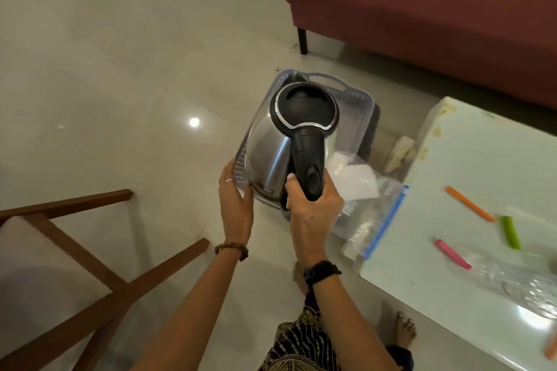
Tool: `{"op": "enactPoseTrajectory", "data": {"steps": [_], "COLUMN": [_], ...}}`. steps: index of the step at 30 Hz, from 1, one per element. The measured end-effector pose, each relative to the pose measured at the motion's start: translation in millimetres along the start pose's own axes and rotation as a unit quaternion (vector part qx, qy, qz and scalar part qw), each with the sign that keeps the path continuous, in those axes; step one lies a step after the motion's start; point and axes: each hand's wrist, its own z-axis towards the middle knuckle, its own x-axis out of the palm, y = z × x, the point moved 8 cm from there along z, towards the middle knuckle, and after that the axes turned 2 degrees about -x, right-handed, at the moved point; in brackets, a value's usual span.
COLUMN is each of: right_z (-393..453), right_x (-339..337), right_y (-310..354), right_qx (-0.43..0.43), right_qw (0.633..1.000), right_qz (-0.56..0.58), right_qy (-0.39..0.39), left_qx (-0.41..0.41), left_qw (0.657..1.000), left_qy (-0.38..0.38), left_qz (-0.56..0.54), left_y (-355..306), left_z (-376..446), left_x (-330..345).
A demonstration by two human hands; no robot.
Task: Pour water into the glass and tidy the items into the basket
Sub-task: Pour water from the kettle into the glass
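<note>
bare feet (405,333) and a patterned skirt (301,346) show at the bottom edge, on the pale tiled floor (120,69). wooden chair legs (90,250) cross on the person's left. on the right, the desk (470,178) carries an orange clip (469,203), a green clip (511,232) and a pink clip (452,253), all lying apart from one another, with crumpled clear plastic (518,283) near its front corner.

further out, the right hand (313,208), with a black watch on its wrist, is wrapped firmly round the black handle of the steel kettle (271,153). it holds the kettle upright over the grey basket (358,96), which sits on the floor. the left hand (236,202), with a ring on one finger and a bead bracelet on the wrist, has its fingers straight against the basket's near-left rim. a clear zip bag (373,214) with a blue seal hangs over the basket's near-right side and leans against the desk edge. i cannot tell whether the kettle base touches the basket floor.

beyond it all stands a dark red sofa (422,9).
</note>
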Motion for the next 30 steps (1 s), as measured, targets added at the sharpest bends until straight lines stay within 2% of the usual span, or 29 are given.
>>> {"op": "enactPoseTrajectory", "data": {"steps": [4,6,11,14,18,23,27,30], "right_z": [-13.4,-17.6,-26.7,-38.8,-53.7,-67.0,-72.1,-70.2], "right_x": [-88.1,-137.2,-273.1,-357.3,-450.5,-525.2,-563.9,-579.3], "right_y": [54.1,76.5,111.3,116.3,109.4,82.4,45.2,19.4], "right_qx": [-0.026,-0.035,-0.049,-0.035,-0.001,0.034,0.078,0.087], "right_qw": [0.999,0.999,0.991,0.986,0.978,0.958,0.945,0.938], "right_qz": [-0.009,-0.014,-0.102,-0.152,-0.202,-0.282,-0.315,-0.329], "right_qy": [0.016,0.036,0.074,0.066,0.048,0.047,0.051,0.064], "left_qx": [0.032,0.052,0.093,0.083,0.119,0.125,0.150,0.124], "left_qw": [0.999,0.998,0.990,0.979,0.949,0.912,0.892,0.890], "left_qy": [-0.019,0.000,0.100,0.189,0.285,0.356,0.386,0.415], "left_qz": [-0.026,-0.027,-0.030,0.000,0.068,0.159,0.182,0.143], "left_y": [-34.2,-46.8,-76.3,-84.4,-94.1,-84.8,-79.1,-71.4], "left_z": [-76.0,-120.4,-234.0,-292.8,-349.3,-374.1,-369.0,-363.1], "left_x": [17.6,36.7,115.9,175.9,242.3,307.0,355.0,387.1]}}
